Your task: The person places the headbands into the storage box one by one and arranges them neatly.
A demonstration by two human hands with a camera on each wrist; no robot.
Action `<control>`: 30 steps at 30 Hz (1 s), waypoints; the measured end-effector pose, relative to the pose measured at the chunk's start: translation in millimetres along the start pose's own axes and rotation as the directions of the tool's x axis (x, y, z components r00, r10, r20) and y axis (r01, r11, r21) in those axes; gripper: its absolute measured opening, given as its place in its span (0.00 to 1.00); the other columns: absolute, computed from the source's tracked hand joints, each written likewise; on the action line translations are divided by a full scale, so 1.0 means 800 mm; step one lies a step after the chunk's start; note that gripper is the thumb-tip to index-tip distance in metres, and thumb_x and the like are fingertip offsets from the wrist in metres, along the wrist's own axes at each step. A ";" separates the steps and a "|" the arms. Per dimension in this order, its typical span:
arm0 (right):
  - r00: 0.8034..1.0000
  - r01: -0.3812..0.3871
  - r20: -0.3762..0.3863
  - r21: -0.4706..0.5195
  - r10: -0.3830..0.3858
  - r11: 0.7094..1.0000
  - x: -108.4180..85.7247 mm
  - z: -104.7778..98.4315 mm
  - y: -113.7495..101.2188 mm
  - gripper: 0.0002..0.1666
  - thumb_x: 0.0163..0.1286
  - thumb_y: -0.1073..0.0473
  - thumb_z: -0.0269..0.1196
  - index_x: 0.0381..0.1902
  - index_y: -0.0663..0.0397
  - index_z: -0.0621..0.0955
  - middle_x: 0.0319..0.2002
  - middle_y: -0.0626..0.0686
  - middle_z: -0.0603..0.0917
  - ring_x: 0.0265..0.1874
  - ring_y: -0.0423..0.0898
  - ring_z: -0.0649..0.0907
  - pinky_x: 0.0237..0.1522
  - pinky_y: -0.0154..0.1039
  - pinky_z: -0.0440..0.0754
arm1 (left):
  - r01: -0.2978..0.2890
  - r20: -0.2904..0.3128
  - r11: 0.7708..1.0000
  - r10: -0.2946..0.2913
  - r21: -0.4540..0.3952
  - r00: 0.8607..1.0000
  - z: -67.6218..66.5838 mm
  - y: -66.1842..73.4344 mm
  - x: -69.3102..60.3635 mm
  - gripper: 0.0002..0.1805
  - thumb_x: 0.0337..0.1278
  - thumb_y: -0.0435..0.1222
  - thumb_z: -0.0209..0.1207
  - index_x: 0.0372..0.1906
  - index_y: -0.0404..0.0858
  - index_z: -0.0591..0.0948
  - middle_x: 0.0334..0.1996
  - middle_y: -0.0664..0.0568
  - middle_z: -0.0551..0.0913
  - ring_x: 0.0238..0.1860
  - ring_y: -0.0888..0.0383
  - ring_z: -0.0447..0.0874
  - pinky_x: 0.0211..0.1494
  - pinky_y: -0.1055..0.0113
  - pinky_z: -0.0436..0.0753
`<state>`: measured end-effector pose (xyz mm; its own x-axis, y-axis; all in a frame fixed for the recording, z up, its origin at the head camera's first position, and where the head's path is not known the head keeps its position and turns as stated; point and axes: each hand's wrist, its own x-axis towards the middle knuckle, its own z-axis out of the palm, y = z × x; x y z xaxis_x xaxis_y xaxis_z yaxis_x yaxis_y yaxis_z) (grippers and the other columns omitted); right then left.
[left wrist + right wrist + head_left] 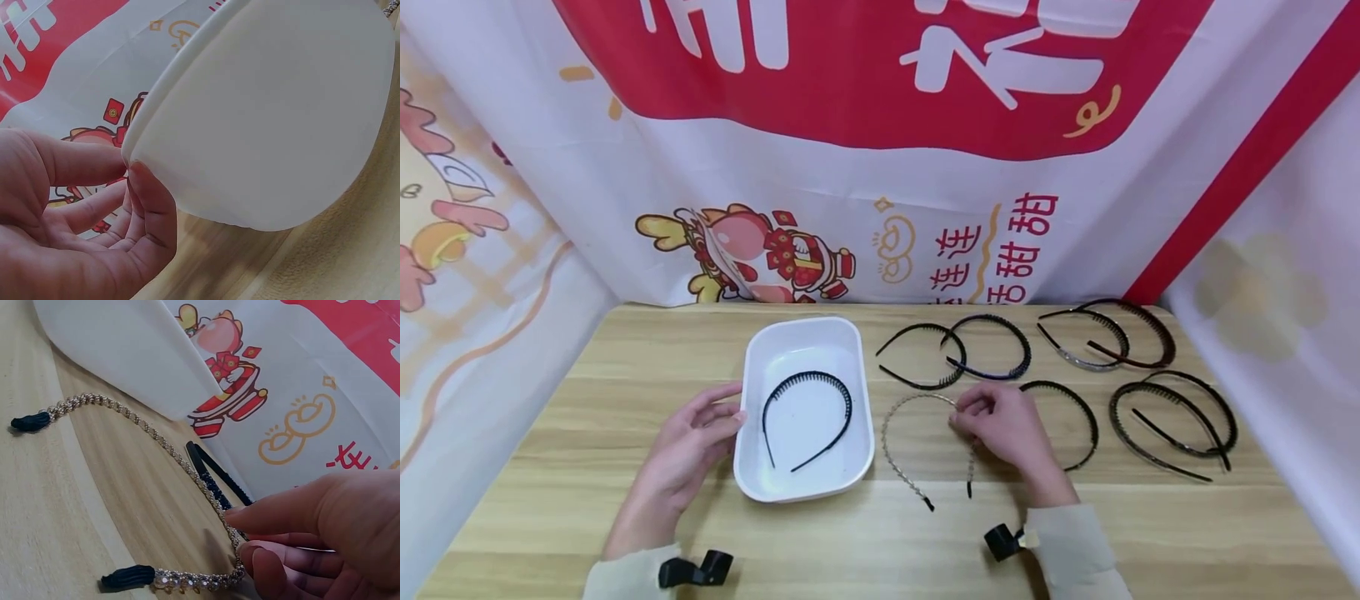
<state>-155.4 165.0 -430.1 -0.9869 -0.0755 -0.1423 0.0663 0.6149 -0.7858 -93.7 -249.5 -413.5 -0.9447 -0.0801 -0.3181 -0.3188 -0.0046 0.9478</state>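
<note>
Right wrist view: the right hand (306,544), lower right, pinches the gold headband (149,429) between thumb and fingers; it curves away leftward. Head view: the left hand (696,437), left of centre, pinches the tray (863,392) by its rim.

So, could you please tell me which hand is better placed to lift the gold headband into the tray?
Probably the right hand: it appears to pinch the gold headband beside the tray. The left hand grips the tray's opposite side.
</note>
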 end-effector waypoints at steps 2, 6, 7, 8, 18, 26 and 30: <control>1.000 -0.015 0.012 0.008 0.015 1.000 -0.002 0.000 -0.003 0.10 0.63 0.61 0.77 0.42 0.54 0.88 0.34 0.51 0.90 0.26 0.44 0.86 0.33 0.39 0.87 | 0.000 -0.001 1.000 0.000 -0.009 1.000 0.001 -0.002 -0.002 0.35 0.74 0.33 0.64 0.80 0.37 0.66 0.49 0.60 0.85 0.51 0.63 0.86 0.56 0.69 0.88; 1.000 -0.019 0.013 -0.004 0.019 1.000 -0.003 0.001 -0.007 0.10 0.63 0.63 0.77 0.41 0.55 0.88 0.33 0.52 0.89 0.24 0.45 0.85 0.30 0.38 0.86 | 0.004 -0.008 1.000 -0.004 -0.015 1.000 0.001 -0.004 -0.006 0.35 0.74 0.32 0.64 0.80 0.37 0.66 0.48 0.61 0.85 0.51 0.63 0.86 0.56 0.69 0.87; 1.000 -0.013 0.007 -0.013 0.013 1.000 -0.002 0.001 -0.007 0.09 0.63 0.63 0.77 0.40 0.55 0.88 0.33 0.52 0.89 0.24 0.45 0.85 0.30 0.38 0.86 | 0.004 -0.013 1.000 -0.005 -0.013 1.000 0.001 -0.003 -0.006 0.34 0.74 0.32 0.64 0.80 0.37 0.66 0.48 0.61 0.85 0.50 0.63 0.86 0.56 0.69 0.87; 1.000 -0.004 0.001 -0.027 0.004 1.000 -0.001 0.001 -0.007 0.09 0.63 0.63 0.77 0.40 0.54 0.87 0.33 0.51 0.89 0.25 0.45 0.85 0.31 0.38 0.86 | 0.007 -0.018 1.000 -0.007 -0.008 1.000 0.000 -0.002 -0.007 0.34 0.74 0.32 0.64 0.80 0.38 0.66 0.48 0.61 0.84 0.50 0.64 0.86 0.56 0.69 0.87; 0.999 -0.003 -0.043 -0.145 -0.003 0.989 -0.001 0.001 0.000 0.11 0.62 0.60 0.79 0.38 0.54 0.86 0.34 0.52 0.88 0.32 0.45 0.84 0.36 0.38 0.82 | 0.019 -0.008 0.999 -0.019 0.034 1.000 0.004 0.001 -0.002 0.35 0.75 0.34 0.63 0.81 0.39 0.65 0.53 0.57 0.82 0.52 0.62 0.85 0.57 0.69 0.87; 1.000 -0.010 -0.009 -0.110 0.009 0.994 0.000 0.002 0.000 0.08 0.65 0.63 0.76 0.38 0.56 0.86 0.31 0.52 0.89 0.24 0.42 0.86 0.32 0.37 0.84 | 0.031 -0.022 0.999 -0.030 0.037 0.999 0.000 -0.001 -0.004 0.36 0.76 0.34 0.63 0.82 0.39 0.65 0.52 0.59 0.82 0.51 0.63 0.84 0.56 0.70 0.87; 0.999 -0.046 0.007 -0.072 0.046 0.996 -0.002 -0.002 0.002 0.07 0.67 0.64 0.74 0.40 0.58 0.86 0.30 0.53 0.89 0.21 0.44 0.87 0.29 0.37 0.85 | 0.021 -0.014 0.999 -0.021 0.034 1.000 0.005 0.001 -0.001 0.35 0.75 0.34 0.63 0.82 0.40 0.66 0.54 0.57 0.82 0.52 0.62 0.85 0.57 0.70 0.87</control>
<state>-153.6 167.3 -429.9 -0.9818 -0.0522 -0.1827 0.1007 0.6725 -0.7332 -93.2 -245.1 -412.8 -0.9366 -0.0942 -0.3376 -0.3414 0.0277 0.9395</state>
